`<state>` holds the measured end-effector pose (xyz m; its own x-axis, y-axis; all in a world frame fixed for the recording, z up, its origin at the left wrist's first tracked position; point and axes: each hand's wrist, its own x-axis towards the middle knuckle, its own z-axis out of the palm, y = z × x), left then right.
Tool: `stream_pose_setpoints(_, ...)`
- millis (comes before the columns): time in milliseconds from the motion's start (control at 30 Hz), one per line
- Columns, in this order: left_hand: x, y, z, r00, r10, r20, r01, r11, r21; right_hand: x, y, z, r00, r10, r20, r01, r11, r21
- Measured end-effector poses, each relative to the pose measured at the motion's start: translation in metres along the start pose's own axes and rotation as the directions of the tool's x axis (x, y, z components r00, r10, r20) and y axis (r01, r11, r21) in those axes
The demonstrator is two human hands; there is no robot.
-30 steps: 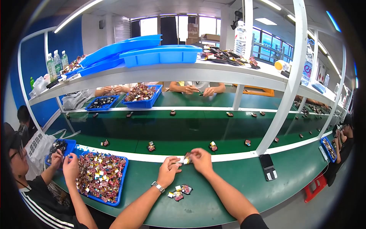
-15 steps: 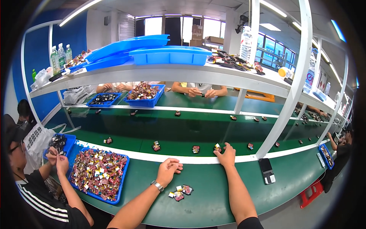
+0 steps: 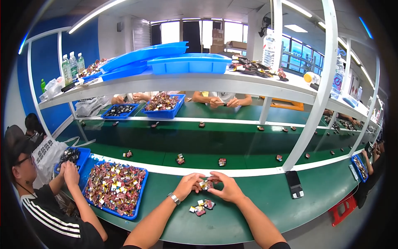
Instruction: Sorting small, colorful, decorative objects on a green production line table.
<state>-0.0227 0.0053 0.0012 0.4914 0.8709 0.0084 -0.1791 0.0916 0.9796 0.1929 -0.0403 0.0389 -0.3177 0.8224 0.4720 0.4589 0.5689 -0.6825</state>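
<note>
A small electronic part [image 3: 205,185], dark red and black with a pale tab, is held between my two hands above the green tabletop. My right hand [image 3: 229,189] pinches it from the right between thumb and fingers. At its other side, the curled fingers of my left hand [image 3: 186,186], with a metal watch on the wrist, close on the part's edge. Just below my hands lies a little group of similar parts [image 3: 202,207] with white and yellow tabs. My fingers hide some of the held part.
A blue tray [image 3: 146,182] heaped with parts stands left, beside a co-worker [image 3: 54,207]. Spaced parts lie along the green belt [image 3: 257,162] beyond a white rail. A black phone-like object [image 3: 294,184] lies right, near a white post [image 3: 309,116]. Overhead runs a shelf [image 3: 199,81] with blue trays.
My right hand has come back from the belt with a part, which is gone from its place there. Both hands now meet at it. The view has shifted slightly.
</note>
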Motion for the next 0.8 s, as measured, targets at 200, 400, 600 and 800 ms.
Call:
stream_pose_setpoints(200, -0.002, 0.016, -0.003, 0.934, -0.18, 0.309, 0.187, 0.982, 0.007, -0.001, -0.007, -0.001, 0.988, -0.056, 0.146, 0.074, 0.99, -0.122)
stream_pose_setpoints(400, -0.003, 0.007, 0.01, 0.986, -0.109, 0.13, 0.13, 0.977, -0.17, -0.004, -0.007, 0.013, 0.978, -0.151, -0.147, 0.106, 0.955, -0.276)
stream_pose_setpoints(600, -0.003, 0.002, 0.011, 0.989, -0.13, 0.066, 0.142, 0.964, -0.225, 0.002, -0.001, 0.018, 0.935, -0.324, -0.146, 0.219, 0.849, -0.481)
stream_pose_setpoints(800, -0.001, 0.0, 0.018, 0.997, -0.072, 0.007, 0.072, 0.981, -0.178, 0.004, 0.0, 0.016, 0.917, -0.39, -0.082, 0.281, 0.777, -0.563)
